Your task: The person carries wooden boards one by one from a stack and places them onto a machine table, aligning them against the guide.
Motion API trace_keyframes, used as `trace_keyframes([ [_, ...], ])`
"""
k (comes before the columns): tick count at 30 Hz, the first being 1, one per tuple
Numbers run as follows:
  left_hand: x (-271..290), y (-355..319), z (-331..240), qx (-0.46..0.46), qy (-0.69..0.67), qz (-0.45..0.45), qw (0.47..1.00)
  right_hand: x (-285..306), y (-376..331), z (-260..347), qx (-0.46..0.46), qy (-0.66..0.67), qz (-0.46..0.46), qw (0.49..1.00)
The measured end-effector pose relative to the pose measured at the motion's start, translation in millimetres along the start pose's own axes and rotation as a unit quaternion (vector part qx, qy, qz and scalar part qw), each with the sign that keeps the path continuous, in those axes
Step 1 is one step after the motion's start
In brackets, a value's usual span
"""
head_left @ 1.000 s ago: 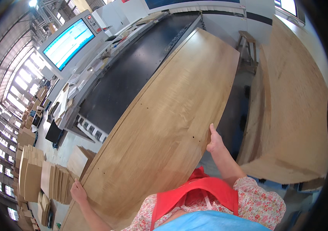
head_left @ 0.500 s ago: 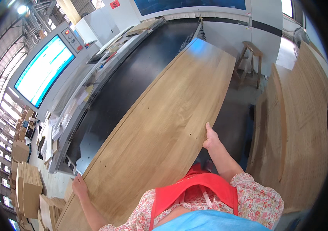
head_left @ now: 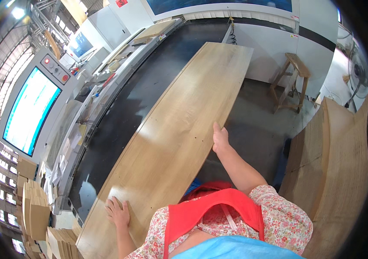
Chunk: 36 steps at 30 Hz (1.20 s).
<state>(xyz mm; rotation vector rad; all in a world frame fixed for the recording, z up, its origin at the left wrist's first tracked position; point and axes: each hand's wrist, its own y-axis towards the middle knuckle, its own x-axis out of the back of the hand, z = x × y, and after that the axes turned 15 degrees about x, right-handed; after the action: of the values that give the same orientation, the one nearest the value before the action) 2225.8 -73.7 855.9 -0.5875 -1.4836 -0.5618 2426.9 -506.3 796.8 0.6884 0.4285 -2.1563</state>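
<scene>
while my left hand (head_left: 119,214) lies flat, fingers (head_left: 115,202) spread, on the wooden panel (head_left: 179,125), my right hand (head_left: 220,138) grips its right edge; i judge i'm positioning it over the black table (head_left: 136,99), which calls for steady, even guidance.

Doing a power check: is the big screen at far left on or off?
On: the screen glows bright white and blue within its pale housing.

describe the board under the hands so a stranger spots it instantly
Find the black table. Over its right side lies a long tan board. Unlike the boards at far right, it has the left hand spread on top and the right hand holding its edge.
</scene>
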Motion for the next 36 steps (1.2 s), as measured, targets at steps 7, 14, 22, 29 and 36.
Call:
trace_keyframes([
  [7,12.0,42.3,-135.2,0.023,0.016,-0.015,0.999,-57.3,115.8,13.3,0.472,-0.589,0.053,0.654],
  [14,17.0,96.6,-272.5,0.006,-0.036,-0.058,0.998,-111.4,269.3,16.3,0.365,-0.701,0.274,0.547],
  [22,6.0,172.1,-414.3,-0.034,-0.145,-0.049,0.988,-171.2,434.1,-8.7,0.321,-0.746,0.320,0.488],
  [29,17.6,89.7,-519.0,-0.064,-0.108,-0.107,0.986,-222.8,562.0,-19.2,0.274,-0.740,0.347,0.507],
  [36,10.8,123.5,-619.0,-0.050,-0.174,-0.173,0.968,-262.5,677.1,-52.5,0.308,-0.715,0.367,0.510],
])
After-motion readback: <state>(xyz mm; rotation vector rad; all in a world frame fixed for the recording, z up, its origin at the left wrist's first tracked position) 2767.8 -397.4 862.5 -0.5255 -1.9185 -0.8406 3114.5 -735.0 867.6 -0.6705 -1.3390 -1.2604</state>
